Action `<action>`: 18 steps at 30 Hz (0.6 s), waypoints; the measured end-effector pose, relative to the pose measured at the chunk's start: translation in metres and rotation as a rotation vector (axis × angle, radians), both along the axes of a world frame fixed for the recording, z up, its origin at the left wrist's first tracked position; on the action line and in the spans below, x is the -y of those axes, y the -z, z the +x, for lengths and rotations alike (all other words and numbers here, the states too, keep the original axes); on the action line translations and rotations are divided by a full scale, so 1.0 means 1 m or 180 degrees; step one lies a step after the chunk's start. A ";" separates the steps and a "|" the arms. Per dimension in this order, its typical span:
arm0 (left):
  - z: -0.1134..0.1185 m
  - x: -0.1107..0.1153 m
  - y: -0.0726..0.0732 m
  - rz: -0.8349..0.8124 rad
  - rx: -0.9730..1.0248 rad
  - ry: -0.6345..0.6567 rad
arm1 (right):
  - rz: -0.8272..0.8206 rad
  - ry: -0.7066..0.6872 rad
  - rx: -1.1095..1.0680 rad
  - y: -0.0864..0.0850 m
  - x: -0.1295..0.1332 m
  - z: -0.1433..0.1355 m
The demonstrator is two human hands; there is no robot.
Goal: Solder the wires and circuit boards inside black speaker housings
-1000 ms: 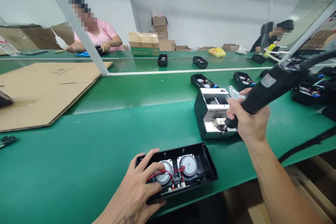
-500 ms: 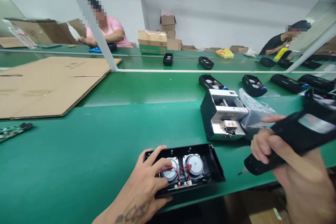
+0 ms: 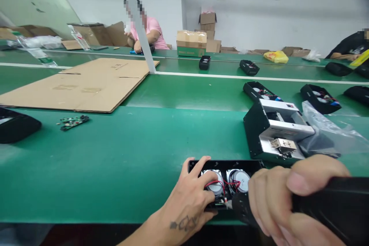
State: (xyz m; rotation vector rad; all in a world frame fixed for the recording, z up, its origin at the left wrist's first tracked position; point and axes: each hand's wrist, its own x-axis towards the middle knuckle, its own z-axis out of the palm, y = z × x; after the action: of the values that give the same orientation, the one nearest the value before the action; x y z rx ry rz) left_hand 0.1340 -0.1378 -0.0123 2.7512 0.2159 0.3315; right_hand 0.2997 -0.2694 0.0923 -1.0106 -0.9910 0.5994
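A black speaker housing (image 3: 224, 164) lies open side up near the front edge of the green bench. Two round silver speaker drivers (image 3: 241, 180) with red wires sit inside it, and a small circuit board is partly visible along its near side. My left hand (image 3: 191, 192) grips the left end of the housing, fingers over the far wall and into the inside. In my right hand (image 3: 276, 196) is a black electric screwdriver (image 3: 323, 209), held nearly level. Its tip points left at the near side of the housing, by the circuit board; whether it touches is unclear. My right hand hides the housing's right end.
A black and silver screw feeder (image 3: 276, 130) stands behind the housing, beside a clear plastic bag (image 3: 325, 130). Flat cardboard (image 3: 86, 84) and circuit boards (image 3: 73, 122) lie leftward. Several speaker housings (image 3: 261, 91) rest farther back. Two people sit across the bench.
My right hand has brought the electric screwdriver down and left, from beside the housing to its near side. My left hand keeps its grip. The view has turned left.
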 end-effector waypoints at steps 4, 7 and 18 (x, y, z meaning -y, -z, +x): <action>0.002 0.000 -0.002 -0.0001 0.0008 -0.0014 | 0.0100 -0.0294 -0.0161 -0.006 -0.012 -0.020; 0.001 -0.002 0.000 0.0014 -0.0025 -0.0022 | -0.0137 -0.0227 -0.0066 -0.003 -0.013 -0.020; 0.004 0.005 -0.001 0.0128 -0.0026 -0.0120 | -0.0301 -0.0143 0.0098 0.004 -0.020 -0.016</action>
State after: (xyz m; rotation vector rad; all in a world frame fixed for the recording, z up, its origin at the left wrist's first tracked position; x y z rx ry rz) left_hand 0.1382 -0.1427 -0.0115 2.7914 0.2664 0.3382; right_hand 0.2832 -0.2497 0.0884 -1.0860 -1.0223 0.6749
